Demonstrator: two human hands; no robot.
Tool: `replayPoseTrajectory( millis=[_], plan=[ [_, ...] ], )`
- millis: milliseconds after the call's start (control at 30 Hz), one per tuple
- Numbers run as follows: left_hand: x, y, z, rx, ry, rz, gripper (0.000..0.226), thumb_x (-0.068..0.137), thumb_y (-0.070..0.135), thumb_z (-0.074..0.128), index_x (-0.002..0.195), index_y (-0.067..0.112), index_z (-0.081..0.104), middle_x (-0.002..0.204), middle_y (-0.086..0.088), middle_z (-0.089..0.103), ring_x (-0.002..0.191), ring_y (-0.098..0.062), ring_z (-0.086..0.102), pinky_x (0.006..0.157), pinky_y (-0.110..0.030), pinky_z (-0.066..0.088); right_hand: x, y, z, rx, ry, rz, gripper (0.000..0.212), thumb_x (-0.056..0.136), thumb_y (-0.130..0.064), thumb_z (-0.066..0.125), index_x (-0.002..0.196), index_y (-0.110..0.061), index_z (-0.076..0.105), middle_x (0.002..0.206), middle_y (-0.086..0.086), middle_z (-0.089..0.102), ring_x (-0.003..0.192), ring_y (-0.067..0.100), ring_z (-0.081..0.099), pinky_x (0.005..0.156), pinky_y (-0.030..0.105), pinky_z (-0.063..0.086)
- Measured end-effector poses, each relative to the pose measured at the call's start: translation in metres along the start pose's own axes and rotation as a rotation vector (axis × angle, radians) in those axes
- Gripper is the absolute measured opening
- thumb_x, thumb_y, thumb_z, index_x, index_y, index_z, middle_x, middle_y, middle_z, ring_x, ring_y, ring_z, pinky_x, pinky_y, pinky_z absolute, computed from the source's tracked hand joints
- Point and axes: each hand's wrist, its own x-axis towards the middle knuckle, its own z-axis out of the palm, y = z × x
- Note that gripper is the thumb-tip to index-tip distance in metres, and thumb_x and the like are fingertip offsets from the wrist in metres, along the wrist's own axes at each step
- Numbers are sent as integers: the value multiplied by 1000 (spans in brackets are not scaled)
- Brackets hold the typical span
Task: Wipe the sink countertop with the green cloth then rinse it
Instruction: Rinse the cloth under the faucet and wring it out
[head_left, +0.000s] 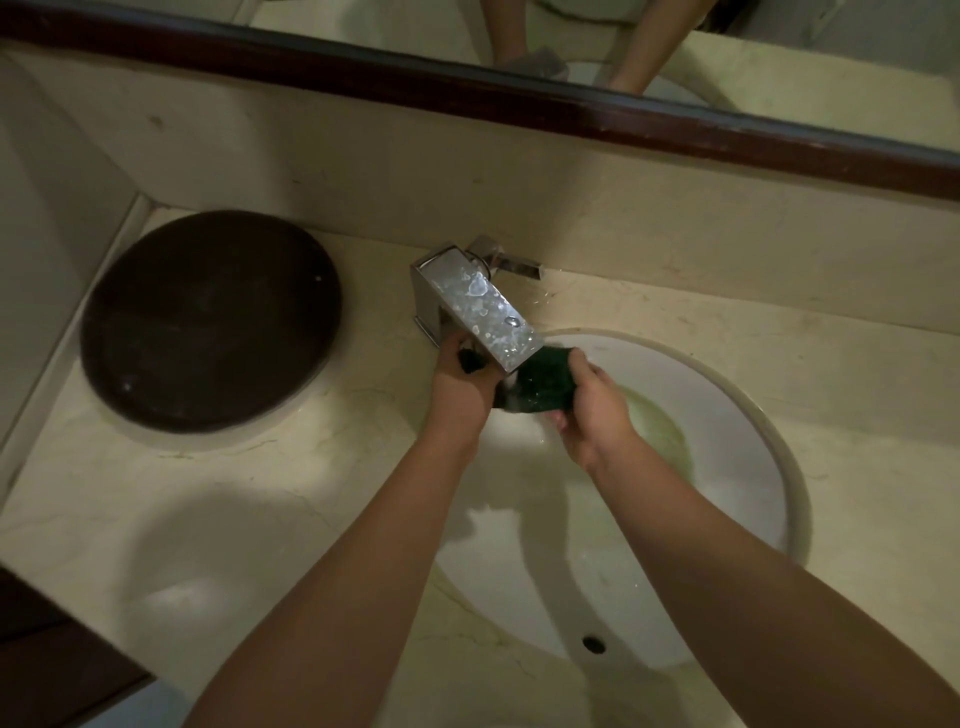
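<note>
Green cloth (545, 384) sits bunched between both hands, directly under the faucet (478, 306) spout: the left hand (462, 387) grips one end, and the right hand (592, 410) clamps the other. Wringing this high could, I judge, fling water past the sink (727, 493) rim onto the countertop (260, 493). The pale stone countertop spreads left of the left hand, bearing a dark round disc (208, 322); a wood-framed mirror (779, 73) runs beyond both hands.
</note>
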Motion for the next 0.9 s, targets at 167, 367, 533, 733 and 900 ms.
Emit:
replayPoseTrajectory(
  millis=[167, 367, 533, 733, 900],
  plan=[
    [-5, 11, 4, 262, -34, -138, 25, 87, -6, 55, 104, 9, 64, 89, -8, 64, 70, -21, 61, 55, -18, 51, -1, -3, -8, 109, -63, 19, 51, 87, -33, 63, 128, -3, 56, 123, 21, 65, 109, 33, 66, 95, 48, 53],
    [-9, 0, 4, 394, -127, -31, 6, 86, 6, 63, 88, 7, 69, 77, -7, 67, 58, -10, 57, 52, -11, 41, -6, -10, -11, 158, -95, 47, 52, 92, -35, 58, 131, 0, 54, 122, 19, 64, 106, 34, 65, 83, 40, 59],
    [-11, -2, 7, 345, -119, -26, 17, 94, -1, 54, 107, 5, 62, 87, -5, 62, 63, -10, 57, 45, -5, 40, -8, -11, -14, 219, -118, 83, 62, 90, -42, 59, 135, 0, 50, 130, 25, 61, 118, 39, 60, 104, 55, 45],
    [-5, -8, -2, 466, -118, 43, 0, 89, 3, 63, 90, 3, 63, 76, -4, 60, 67, -9, 57, 60, -10, 41, -7, -9, -18, 298, -98, 160, 58, 96, -45, 50, 133, 0, 51, 129, 27, 60, 115, 41, 62, 103, 51, 47],
    [-6, -15, -6, 547, -162, 132, 10, 85, 8, 68, 92, 1, 65, 85, -8, 64, 75, -14, 57, 60, -8, 42, -6, -10, -15, 346, -119, 202, 60, 98, -47, 44, 133, 1, 48, 129, 31, 57, 112, 43, 62, 100, 53, 48]
  ],
)
